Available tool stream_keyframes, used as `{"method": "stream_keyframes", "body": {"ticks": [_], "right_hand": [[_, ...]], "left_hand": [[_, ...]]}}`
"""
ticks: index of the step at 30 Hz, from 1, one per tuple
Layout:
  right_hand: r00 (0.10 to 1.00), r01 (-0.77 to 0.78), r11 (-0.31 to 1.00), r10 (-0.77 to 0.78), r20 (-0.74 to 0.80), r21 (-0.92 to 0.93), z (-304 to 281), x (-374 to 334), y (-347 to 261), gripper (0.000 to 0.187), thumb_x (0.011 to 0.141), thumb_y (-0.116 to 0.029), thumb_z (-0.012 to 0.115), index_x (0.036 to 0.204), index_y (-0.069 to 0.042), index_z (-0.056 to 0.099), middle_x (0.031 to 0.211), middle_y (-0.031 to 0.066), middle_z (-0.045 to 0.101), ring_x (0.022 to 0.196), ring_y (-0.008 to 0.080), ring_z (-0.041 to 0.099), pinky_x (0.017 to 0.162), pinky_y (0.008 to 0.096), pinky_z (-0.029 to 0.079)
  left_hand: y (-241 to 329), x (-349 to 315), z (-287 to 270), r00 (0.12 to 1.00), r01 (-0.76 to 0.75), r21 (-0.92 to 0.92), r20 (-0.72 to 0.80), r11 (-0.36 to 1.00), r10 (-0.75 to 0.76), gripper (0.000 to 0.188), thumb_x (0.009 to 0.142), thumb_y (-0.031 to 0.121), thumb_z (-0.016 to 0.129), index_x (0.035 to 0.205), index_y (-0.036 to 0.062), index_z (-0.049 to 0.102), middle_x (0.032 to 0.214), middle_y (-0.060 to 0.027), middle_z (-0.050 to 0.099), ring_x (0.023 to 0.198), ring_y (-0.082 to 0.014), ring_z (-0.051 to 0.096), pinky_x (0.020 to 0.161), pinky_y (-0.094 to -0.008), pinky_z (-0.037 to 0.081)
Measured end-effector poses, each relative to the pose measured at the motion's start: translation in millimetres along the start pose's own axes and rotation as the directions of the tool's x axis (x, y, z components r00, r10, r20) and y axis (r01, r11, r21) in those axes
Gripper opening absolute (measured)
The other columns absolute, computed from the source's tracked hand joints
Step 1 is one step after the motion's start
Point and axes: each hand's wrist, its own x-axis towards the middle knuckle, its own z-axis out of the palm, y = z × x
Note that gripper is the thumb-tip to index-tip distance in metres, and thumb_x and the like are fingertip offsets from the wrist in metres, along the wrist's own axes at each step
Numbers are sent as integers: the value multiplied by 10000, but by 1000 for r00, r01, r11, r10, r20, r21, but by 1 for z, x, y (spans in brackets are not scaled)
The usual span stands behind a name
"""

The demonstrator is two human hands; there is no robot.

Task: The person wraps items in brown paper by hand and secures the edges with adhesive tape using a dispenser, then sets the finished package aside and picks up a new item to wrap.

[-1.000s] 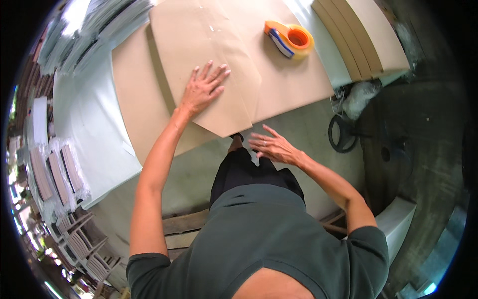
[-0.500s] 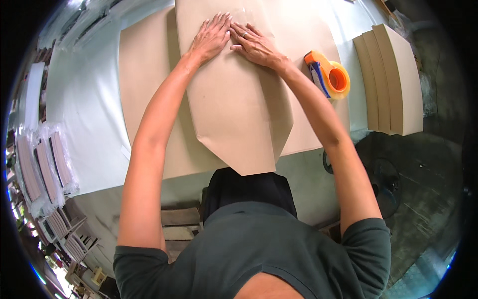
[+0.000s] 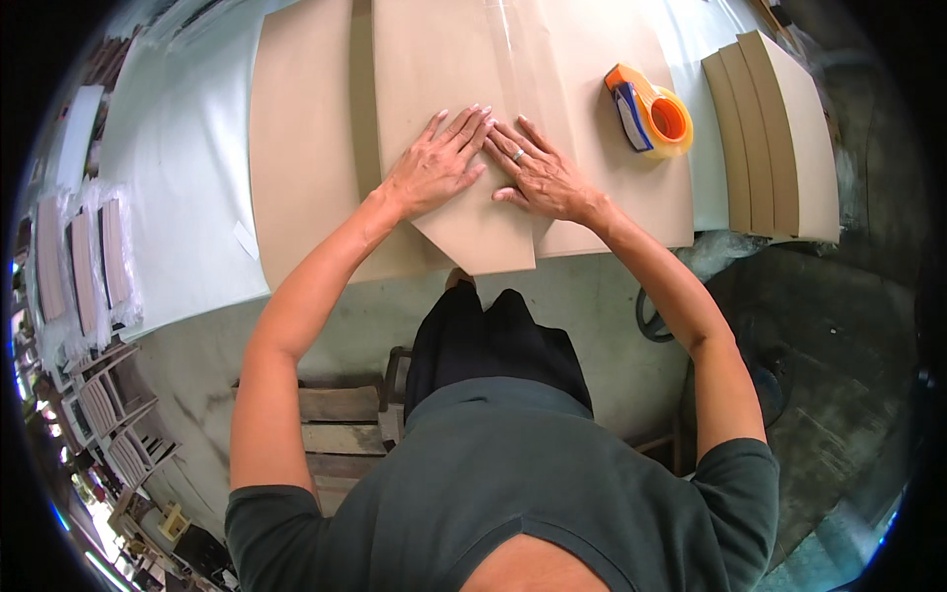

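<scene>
My left hand [image 3: 435, 166] lies flat on a folded brown paper wrap [image 3: 434, 69], its fingers stretched away from me. Beside it, fingertips nearly touching, my right hand [image 3: 545, 176] presses flat on the same paper; a ring is on one finger. Neither hand holds anything. A strip of clear tape [image 3: 507, 39] runs along the paper beyond my fingers. The near end of the wrap tapers to a blunt flap [image 3: 483, 247] at the table edge. Under it spreads a larger brown sheet [image 3: 301, 128]. What the wrap encloses is hidden.
An orange and blue tape dispenser [image 3: 653, 113] lies right of my right hand. Farther right stand several brown paper-covered pieces [image 3: 779, 138] in a row. Plastic-wrapped stacks [image 3: 84, 261] sit at the left. A wooden pallet [image 3: 340, 419] is on the floor below the table [image 3: 182, 207].
Both hands have slid along the paper toward me, from its far part to near the flap, staying flat. The view has shifted, so the table sits higher in it.
</scene>
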Motion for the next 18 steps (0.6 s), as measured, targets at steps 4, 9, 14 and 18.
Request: {"method": "stream_keyframes", "body": {"ticks": [4, 9, 14, 18], "right_hand": [[998, -2, 1000, 1, -63, -7, 3, -5, -9, 803, 914, -593, 409, 1463, -24, 265, 1532, 107, 263, 1432, 212, 209, 1194, 447, 136], [994, -60, 998, 61, -90, 23, 6, -7, -16, 861, 812, -526, 596, 1484, -122, 242, 1549, 55, 239, 1428, 196, 223, 1191, 483, 123], [967, -211, 975, 197, -163, -73, 15, -9, -26, 916, 713, -406, 735, 1474, -191, 275, 1529, 22, 280, 1410, 183, 263, 1175, 545, 138], [945, -273, 961, 258, -199, -51, 13, -24, -22, 924, 659, -337, 774, 1452, -186, 325, 1507, 12, 318, 1392, 205, 292, 1163, 556, 145]], "left_hand": [[11, -15, 4, 998, -1, 100, -58, 995, 6, 608, 961, 371, 446, 1457, 49, 307, 1535, -59, 287, 1416, -219, 267, 1137, -467, 269], [24, -52, 19, 996, 47, 240, -81, 970, -29, 740, 845, 397, 606, 1473, 145, 305, 1533, -31, 298, 1404, -203, 299, 1098, -437, 344], [27, -49, 23, 992, 78, 356, -123, 931, -36, 815, 770, 345, 693, 1478, 257, 298, 1533, 66, 291, 1399, -196, 304, 1086, -439, 355], [39, -47, 21, 951, 302, 270, -146, 914, -272, 867, 740, 318, 728, 1483, 298, 282, 1528, 123, 287, 1402, -201, 293, 1075, -496, 344]]}}
